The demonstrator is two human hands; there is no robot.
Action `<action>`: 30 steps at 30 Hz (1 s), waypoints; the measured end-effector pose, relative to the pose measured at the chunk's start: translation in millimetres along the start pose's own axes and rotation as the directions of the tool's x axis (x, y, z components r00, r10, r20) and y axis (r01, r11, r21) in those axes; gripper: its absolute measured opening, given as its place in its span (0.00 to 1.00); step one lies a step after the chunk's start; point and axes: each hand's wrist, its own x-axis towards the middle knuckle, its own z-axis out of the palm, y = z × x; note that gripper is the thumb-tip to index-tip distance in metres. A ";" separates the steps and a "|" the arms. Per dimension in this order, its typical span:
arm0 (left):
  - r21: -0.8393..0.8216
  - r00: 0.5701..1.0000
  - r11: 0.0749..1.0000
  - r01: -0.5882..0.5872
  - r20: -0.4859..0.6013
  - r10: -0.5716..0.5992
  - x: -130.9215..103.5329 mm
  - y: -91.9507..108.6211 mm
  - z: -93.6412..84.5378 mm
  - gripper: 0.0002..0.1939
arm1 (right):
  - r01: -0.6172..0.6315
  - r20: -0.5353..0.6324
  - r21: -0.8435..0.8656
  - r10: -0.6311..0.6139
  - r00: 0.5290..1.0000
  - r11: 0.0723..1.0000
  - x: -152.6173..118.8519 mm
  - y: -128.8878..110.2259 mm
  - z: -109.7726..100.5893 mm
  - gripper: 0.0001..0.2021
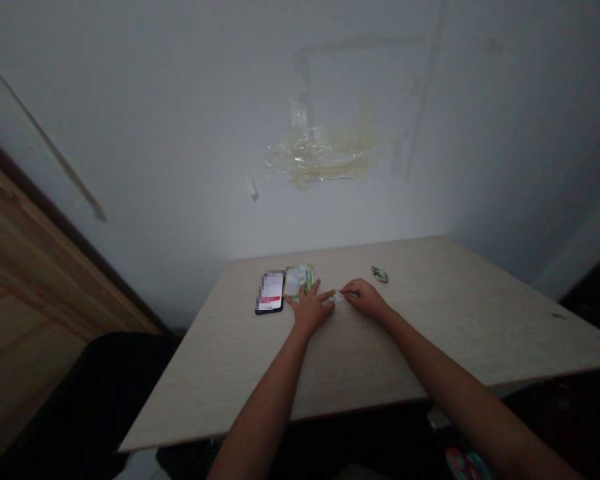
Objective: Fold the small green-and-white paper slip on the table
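Note:
My left hand (pixel 310 312) lies on the table with its fingers spread. Its outer fingers are at a green and white packet (pixel 293 280), which lies flat. Its thumb and forefinger rest by a small pale, greenish-white piece (pixel 337 297), flat on the tabletop. From the other side, my right hand (pixel 364 297) pinches that piece's edge between thumb and fingertips. What the piece is made of is too small to tell. Left of the packet lies a black-edged phone (pixel 271 292) with its screen lit. Beyond my right hand is a small crumpled green and white scrap (pixel 379 273).
The pale wooden table (pixel 430 320) stands against a white wall (pixel 180 167) marked with strips of clear tape (pixel 325 157). A dark chair-like shape (pixel 90 393) and a wooden panel (pixel 25 280) are at the left.

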 end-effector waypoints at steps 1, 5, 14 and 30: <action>-0.003 1.000 1.000 -0.002 0.003 0.002 0.1 -0.1 -0.2 0.21 | 0.015 -0.017 -0.009 -0.015 1.000 1.000 0.0 0.5 1.2 0.11; -0.025 0.999 1.000 0.017 -0.047 -0.019 0.5 -0.7 -0.2 0.21 | 0.057 0.033 -0.023 -0.057 0.998 0.998 -0.5 3.6 5.2 0.14; -0.007 0.994 0.999 0.037 -0.106 -0.038 2.6 -0.3 2.3 0.15 | 0.082 0.052 -0.033 -0.080 0.995 0.996 -0.3 4.2 2.0 0.11; 0.043 0.988 0.998 -0.048 -0.143 0.054 2.5 2.5 4.8 0.17 | -0.021 0.081 0.048 0.017 0.997 0.999 0.2 2.4 -4.6 0.13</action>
